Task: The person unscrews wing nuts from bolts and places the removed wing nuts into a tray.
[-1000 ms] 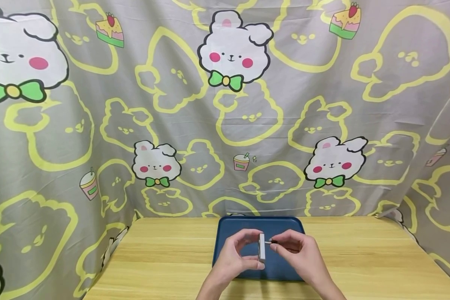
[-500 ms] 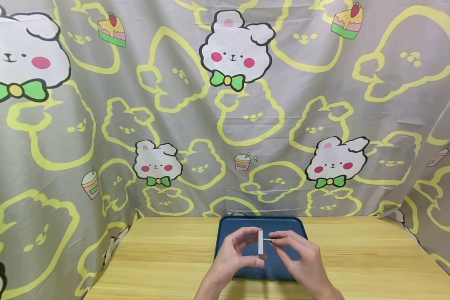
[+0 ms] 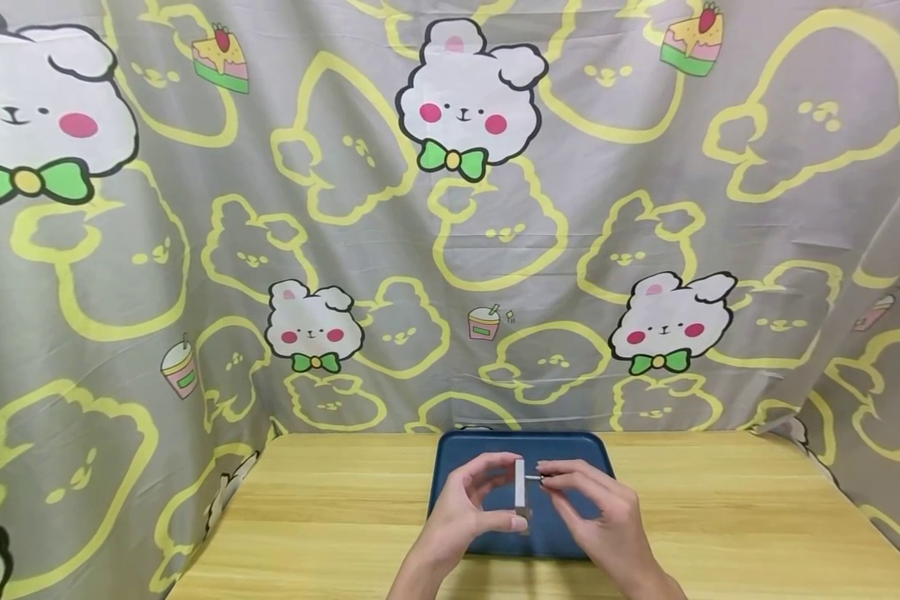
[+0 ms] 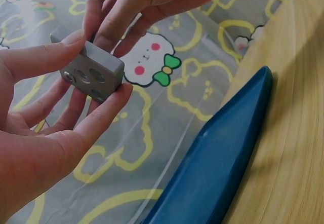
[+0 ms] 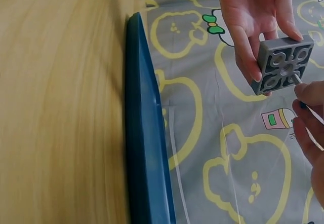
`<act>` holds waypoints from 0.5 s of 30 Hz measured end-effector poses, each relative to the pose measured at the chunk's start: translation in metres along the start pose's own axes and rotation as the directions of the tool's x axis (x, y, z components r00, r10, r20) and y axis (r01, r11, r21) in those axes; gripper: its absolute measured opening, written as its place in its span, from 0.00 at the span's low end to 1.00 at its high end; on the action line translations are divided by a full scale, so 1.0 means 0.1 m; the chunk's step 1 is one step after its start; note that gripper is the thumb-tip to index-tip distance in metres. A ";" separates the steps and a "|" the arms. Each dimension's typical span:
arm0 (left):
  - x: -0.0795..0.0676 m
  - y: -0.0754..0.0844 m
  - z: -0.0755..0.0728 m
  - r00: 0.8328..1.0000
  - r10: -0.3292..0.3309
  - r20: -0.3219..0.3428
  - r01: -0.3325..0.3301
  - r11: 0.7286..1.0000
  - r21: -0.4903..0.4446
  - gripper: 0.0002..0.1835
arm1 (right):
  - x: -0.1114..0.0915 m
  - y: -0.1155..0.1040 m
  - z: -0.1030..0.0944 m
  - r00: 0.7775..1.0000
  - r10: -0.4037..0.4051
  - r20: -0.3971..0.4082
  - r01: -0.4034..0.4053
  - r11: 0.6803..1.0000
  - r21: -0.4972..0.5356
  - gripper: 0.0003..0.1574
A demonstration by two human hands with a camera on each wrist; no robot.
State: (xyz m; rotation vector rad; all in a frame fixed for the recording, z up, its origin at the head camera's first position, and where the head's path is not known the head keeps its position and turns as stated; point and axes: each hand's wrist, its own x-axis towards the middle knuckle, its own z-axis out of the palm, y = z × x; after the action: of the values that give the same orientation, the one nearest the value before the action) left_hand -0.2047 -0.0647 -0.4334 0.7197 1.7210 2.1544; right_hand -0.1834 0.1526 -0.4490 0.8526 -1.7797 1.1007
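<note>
Above the blue tray, my left hand (image 3: pixel 461 507) grips a grey square block (image 3: pixel 521 487) by its edges, thumb on one side and fingers on the other. The left wrist view shows round holes in one face of the block (image 4: pixel 104 64). Its other face, in the right wrist view, has several ringed recesses around a central one. My right hand (image 3: pixel 603 508) pinches a thin metal rod (image 5: pixel 298 79) with a dark end. The rod points at the recessed face and meets it at a lower recess; how deep it sits cannot be seen.
The blue tray (image 3: pixel 487 444) lies on a wooden table (image 3: pixel 330 500) beneath the hands. A grey patterned curtain (image 3: pixel 390 250) hangs behind the table and along both sides.
The block has shifted slightly up and left with my left hand. My right fingers have straightened a little around the rod, which stays against the block.
</note>
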 end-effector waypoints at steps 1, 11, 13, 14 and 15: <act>0.00 0.00 0.00 1.000 -0.001 -0.002 0.001 1.000 0.000 0.33 | 0.01 0.00 0.00 1.000 0.009 0.003 -0.009 1.000 0.011 0.07; 0.00 0.00 0.00 0.999 0.012 -0.036 -0.011 1.000 0.022 0.33 | 0.05 -0.08 -0.06 0.944 0.328 -0.017 -0.324 0.938 0.120 0.18; 0.00 0.01 0.01 0.999 0.011 -0.037 -0.010 1.000 0.023 0.33 | 0.06 -0.11 -0.07 0.878 0.478 -0.002 -0.474 0.872 0.125 0.12; -0.01 0.01 0.02 0.999 0.010 -0.038 -0.010 1.000 0.024 0.33 | 0.06 -0.12 -0.07 0.839 0.544 0.011 -0.541 0.830 0.135 0.09; -0.01 0.02 0.03 0.999 0.009 -0.039 -0.008 1.000 0.027 0.33 | 0.07 -0.12 -0.07 0.796 0.604 0.025 -0.601 0.786 0.147 0.08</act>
State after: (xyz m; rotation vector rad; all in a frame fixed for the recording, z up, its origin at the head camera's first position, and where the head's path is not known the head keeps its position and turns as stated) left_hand -0.2025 -0.0632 -0.4312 0.6979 1.7720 2.1690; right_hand -0.1734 0.1538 -0.4367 0.3322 -2.0306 1.6618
